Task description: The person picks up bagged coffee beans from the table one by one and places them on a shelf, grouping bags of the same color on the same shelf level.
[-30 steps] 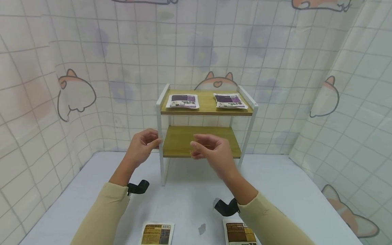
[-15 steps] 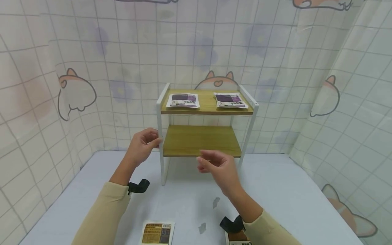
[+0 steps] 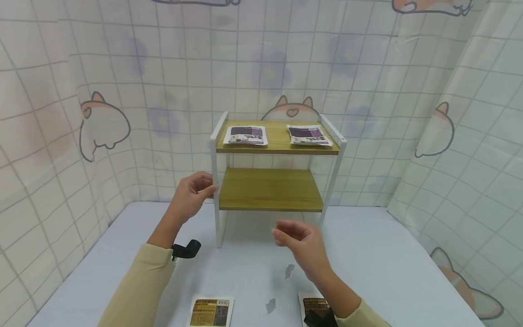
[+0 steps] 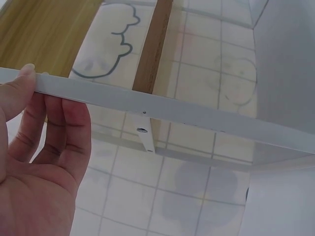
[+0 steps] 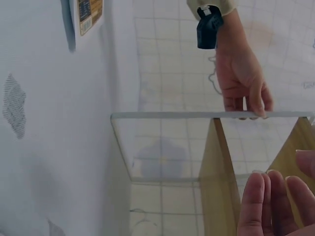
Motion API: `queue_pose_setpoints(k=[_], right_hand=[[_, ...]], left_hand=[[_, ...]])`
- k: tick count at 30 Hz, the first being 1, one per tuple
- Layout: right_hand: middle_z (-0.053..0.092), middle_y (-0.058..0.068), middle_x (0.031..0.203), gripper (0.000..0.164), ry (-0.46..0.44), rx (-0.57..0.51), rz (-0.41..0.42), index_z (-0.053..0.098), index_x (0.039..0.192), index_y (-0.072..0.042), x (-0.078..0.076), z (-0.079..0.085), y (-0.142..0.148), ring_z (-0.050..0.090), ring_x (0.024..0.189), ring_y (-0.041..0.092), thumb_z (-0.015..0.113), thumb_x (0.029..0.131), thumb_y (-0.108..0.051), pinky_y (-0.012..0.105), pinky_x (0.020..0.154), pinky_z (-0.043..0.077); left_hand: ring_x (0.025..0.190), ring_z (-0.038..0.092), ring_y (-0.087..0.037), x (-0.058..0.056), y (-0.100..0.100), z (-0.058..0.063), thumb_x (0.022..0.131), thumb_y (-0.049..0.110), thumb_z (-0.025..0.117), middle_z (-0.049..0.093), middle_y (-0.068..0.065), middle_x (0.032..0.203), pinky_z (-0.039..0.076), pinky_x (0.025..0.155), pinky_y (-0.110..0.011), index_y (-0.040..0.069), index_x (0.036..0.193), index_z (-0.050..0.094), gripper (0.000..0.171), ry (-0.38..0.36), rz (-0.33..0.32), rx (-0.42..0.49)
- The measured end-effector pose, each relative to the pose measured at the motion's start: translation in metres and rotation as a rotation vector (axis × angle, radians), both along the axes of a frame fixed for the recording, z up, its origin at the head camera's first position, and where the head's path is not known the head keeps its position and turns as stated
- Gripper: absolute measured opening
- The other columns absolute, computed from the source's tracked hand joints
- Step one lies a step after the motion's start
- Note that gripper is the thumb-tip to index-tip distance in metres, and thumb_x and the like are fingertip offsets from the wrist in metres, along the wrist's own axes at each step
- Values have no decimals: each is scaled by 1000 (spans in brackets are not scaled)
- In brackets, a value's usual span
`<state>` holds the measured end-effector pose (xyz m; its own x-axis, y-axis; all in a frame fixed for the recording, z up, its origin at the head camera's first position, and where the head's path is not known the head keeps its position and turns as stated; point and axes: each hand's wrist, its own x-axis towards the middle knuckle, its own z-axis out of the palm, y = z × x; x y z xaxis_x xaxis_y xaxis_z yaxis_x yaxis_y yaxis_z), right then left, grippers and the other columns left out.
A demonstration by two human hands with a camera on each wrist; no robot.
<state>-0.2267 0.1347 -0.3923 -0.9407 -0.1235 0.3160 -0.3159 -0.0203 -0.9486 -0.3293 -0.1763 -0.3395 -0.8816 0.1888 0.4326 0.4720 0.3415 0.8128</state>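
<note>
A small two-tier shelf with white metal side frames and wooden boards stands on the white-covered table. My left hand grips the left front post of it at about the height of the lower board. In the left wrist view, the thumb lies on one side of the post and the fingers curl behind the other. My right hand is in the air in front of the shelf, its fingers loosely bent with nothing between them. Two white-and-purple packets, one left and one right, lie on the top board.
Close to me on the table lie two brown-labelled packets, one at the left and one at the right, partly under my right wrist strap. Grey patches mark the tablecloth between them. A grid-patterned curtain surrounds the table.
My right hand has moved back from the lower board, toward me and slightly right. The left hand keeps its grip on the post, and the shelf and packets have stayed put.
</note>
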Motion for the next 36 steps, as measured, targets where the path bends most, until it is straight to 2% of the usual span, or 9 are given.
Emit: queue_pose_setpoints(k=[7, 14, 18, 23, 30, 36], right_hand=[[72, 24, 116, 31, -69, 44, -52, 72, 116, 2, 4, -14, 11, 74, 96, 17, 78, 91, -14, 26, 85, 62], [74, 16, 116, 30, -134, 113, -107, 75, 113, -6, 8, -25, 24, 71, 102, 15, 81, 88, -22, 22, 86, 59], [76, 8, 113, 30, -170, 141, -127, 76, 112, -8, 11, -29, 30, 71, 103, 16, 82, 87, -22, 21, 86, 58], [77, 5, 112, 30, -213, 170, -137, 76, 113, -10, 18, -36, 38, 71, 102, 14, 82, 87, -23, 20, 86, 57], [73, 9, 119, 29, -235, 276, -174, 76, 113, -11, 33, -44, 50, 68, 101, 13, 82, 88, -23, 18, 83, 57], [73, 4, 122, 31, -275, 400, -233, 76, 114, -14, 44, -49, 59, 66, 106, 16, 82, 87, -25, 20, 84, 55]], left_hand=[[104, 71, -28, -1, 0, -1, 101, 13, 65, 73, -14, 112, 60, 87, -26, 4, 119, 66, 20, -8, 16, -12], [102, 71, -29, -2, 0, 0, 100, 13, 66, 73, -15, 112, 60, 94, -49, 5, 120, 66, 21, -7, 6, -20], [102, 72, -28, -2, -1, 0, 100, 14, 66, 73, -14, 112, 61, 92, -41, 5, 120, 67, 22, -1, 10, -23], [102, 72, -27, -1, -2, 1, 100, 13, 66, 73, -14, 111, 61, 88, -28, 6, 120, 67, 21, 1, 12, -18], [102, 72, -26, 0, -2, 1, 101, 14, 66, 73, -13, 111, 61, 88, -27, 9, 118, 67, 18, 13, 10, -18], [103, 72, -27, 0, -1, 1, 101, 14, 66, 73, -13, 112, 61, 89, -29, 8, 118, 67, 18, 4, 10, -19]])
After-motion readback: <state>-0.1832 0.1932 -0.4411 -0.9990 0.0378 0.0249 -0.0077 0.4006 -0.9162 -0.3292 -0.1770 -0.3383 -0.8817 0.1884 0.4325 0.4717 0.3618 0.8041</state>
